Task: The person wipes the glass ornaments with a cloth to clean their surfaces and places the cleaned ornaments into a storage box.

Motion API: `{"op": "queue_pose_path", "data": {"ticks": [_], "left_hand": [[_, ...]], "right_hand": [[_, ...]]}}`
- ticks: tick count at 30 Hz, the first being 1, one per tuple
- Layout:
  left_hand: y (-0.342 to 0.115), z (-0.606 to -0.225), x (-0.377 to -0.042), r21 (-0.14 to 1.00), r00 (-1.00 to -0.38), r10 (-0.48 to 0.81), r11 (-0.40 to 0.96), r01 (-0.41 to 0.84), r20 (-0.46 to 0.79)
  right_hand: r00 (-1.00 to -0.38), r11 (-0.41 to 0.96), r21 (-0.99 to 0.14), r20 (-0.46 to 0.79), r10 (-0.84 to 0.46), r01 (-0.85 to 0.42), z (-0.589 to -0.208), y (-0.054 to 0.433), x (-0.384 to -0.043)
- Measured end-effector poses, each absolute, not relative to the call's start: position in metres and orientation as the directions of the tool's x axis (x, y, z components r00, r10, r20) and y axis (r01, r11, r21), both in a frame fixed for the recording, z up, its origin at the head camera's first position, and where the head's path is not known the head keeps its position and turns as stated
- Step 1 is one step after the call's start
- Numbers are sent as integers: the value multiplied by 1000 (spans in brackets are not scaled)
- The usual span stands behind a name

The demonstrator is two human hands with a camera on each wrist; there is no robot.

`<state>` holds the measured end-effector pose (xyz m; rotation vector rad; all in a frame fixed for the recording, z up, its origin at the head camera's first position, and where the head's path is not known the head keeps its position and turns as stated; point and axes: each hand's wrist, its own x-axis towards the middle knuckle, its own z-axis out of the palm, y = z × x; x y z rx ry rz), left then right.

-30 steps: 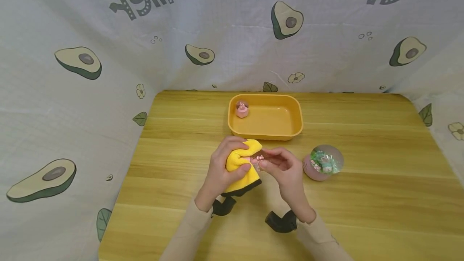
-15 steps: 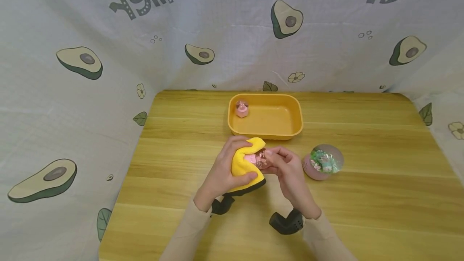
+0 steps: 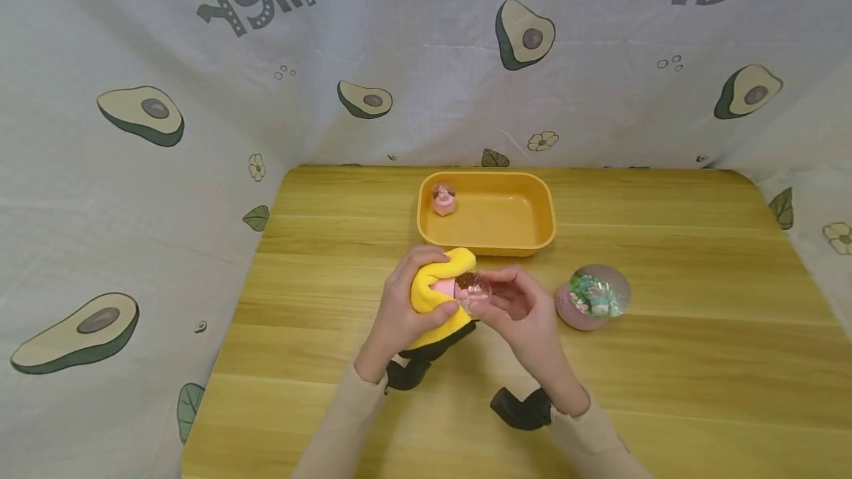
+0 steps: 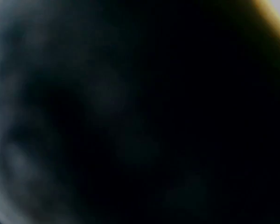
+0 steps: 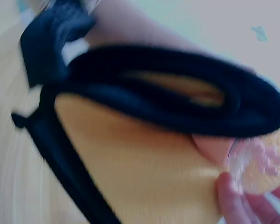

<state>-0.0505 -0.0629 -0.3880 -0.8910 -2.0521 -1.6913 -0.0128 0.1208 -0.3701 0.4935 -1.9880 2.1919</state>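
A yellow cloth (image 3: 426, 294) with a dark edge is bunched in my left hand (image 3: 397, 310), which holds it around the pink base of a small snow globe (image 3: 474, 291). The globe lies on its side, its clear dome facing right. My right hand (image 3: 535, 327) grips that dome between thumb and fingers. From the right wrist, the cloth (image 5: 144, 163) hangs in front with its black edge folded over, and fingertips (image 5: 231, 186) touch the dome (image 5: 259, 163). The left wrist view is almost wholly dark, with only a yellow edge at the upper right.
Behind the hands stands a yellow tray (image 3: 489, 250), with another small pink globe (image 3: 444, 200) in its left corner. A larger snow globe (image 3: 591, 298) rests tilted on the wooden table (image 3: 699, 316) to the right of the right hand. A patterned curtain (image 3: 439, 109) hangs behind.
The small globe has turned in the hands. My right thumb has shifted from atop the dome to its near side, and the left hand with the cloth has moved slightly left.
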Motion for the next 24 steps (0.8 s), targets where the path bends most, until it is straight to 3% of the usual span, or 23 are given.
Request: {"op": "queue_pose_path", "data": {"ticks": [4,9,12,15,19,24], "left_hand": [[-65,-389,-50,781,-771,245,76,620,588],[-68,-390,-50,817,-797,242,32,576,553],[-68,-390,-49,841,-816,246,3,541,523],[-68,-390,-49,858,-830,246,-18,513,501],[-67,-389,-47,863,-834,238,-39,504,498],[-66,-388,-47,838,-813,220,-45,544,539]], "right_hand": [[-821,-23,-835,545,-171,-550,-373,120,-16],[-569,91,-565,787,-238,-820,-378,119,-26],[-428,114,-412,861,-274,-904,-378,119,-30],[-329,96,-315,896,-300,-944,-378,117,-33],[-318,81,-307,903,-290,-948,-379,116,-34],[-413,75,-407,888,-202,-910,-387,116,-33]]}}
